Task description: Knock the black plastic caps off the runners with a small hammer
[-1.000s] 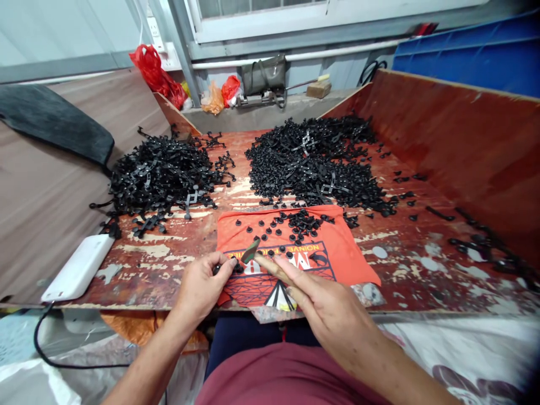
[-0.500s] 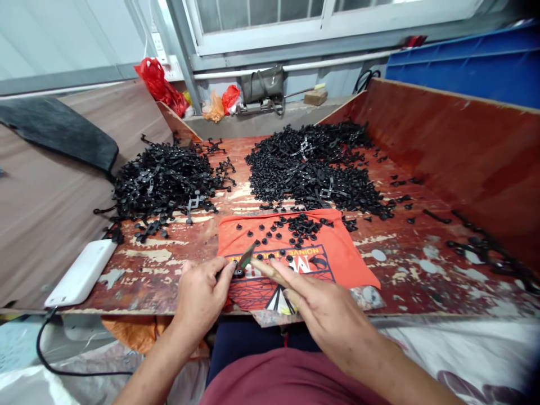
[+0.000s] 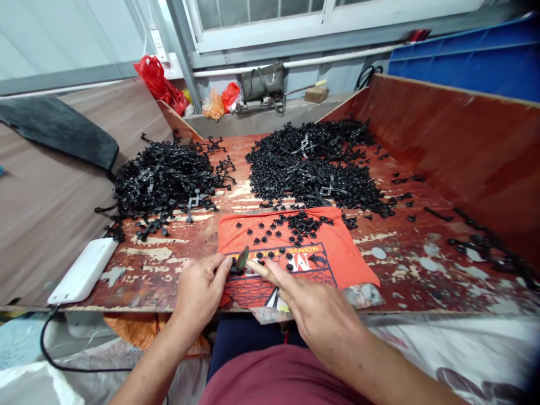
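My right hand (image 3: 314, 306) is closed around the wooden handle (image 3: 264, 270) of a small hammer. The dark hammer head (image 3: 242, 259) is down at a small black plastic part (image 3: 233, 265). That part is pinched between the thumb and fingertips of my left hand (image 3: 200, 284), which partly hide it. Both hands are over an orange printed cloth (image 3: 350, 253) at the near edge of the table. Several small black round pegs (image 3: 270, 255) stand on the cloth, and a loose heap of them (image 3: 301, 224) lies at its far side.
Black linked parts form a pile (image 3: 162, 180) on the left, and a larger black pile (image 3: 312, 163) sits behind the cloth. Wooden boards (image 3: 455, 124) wall the table (image 3: 202, 236). A white power bank-like device (image 3: 82, 270) with a cable lies at the left front.
The hammer head has come down and slightly left onto the black part at my left fingertips. My left hand has barely moved, and the piles look the same.
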